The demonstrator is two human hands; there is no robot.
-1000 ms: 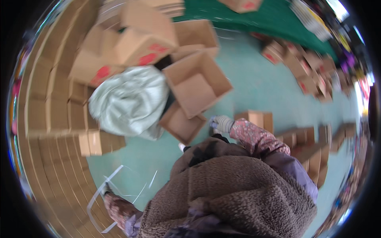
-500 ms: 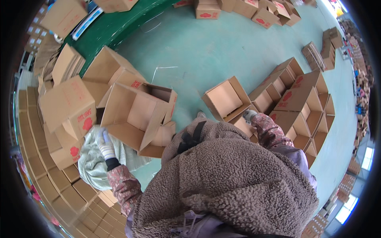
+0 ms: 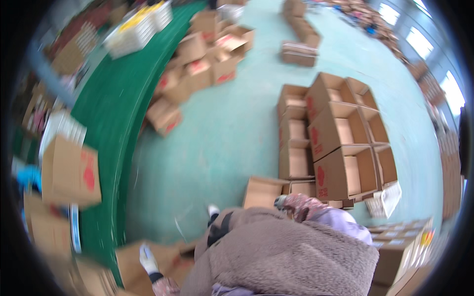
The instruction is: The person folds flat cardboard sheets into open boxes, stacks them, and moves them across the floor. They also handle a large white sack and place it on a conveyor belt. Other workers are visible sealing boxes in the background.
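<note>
My left hand (image 3: 147,259), in a pale glove, reaches out over a brown cardboard box (image 3: 129,266) at the lower left. Its fingers are stretched out, and I cannot tell whether they touch the cardboard. My right hand (image 3: 280,201), also gloved, is closed at the near edge of an open-topped cardboard box (image 3: 262,191) in front of me. Part of that hand is hidden by its flowered sleeve. Right beside it is another open box (image 3: 302,188), partly covered by my arm.
Rows of open cardboard boxes (image 3: 340,133) stand ahead to the right. A green raised strip (image 3: 111,123) runs along the left, with a pile of boxes (image 3: 200,74) beside it. A white basket (image 3: 385,200) sits at the right. Further boxes (image 3: 300,52) line the far floor.
My view has swung right and farther ahead, blurring the picture. The left hand has left the pale plastic sack and is now over cardboard. The right hand stays at the open box.
</note>
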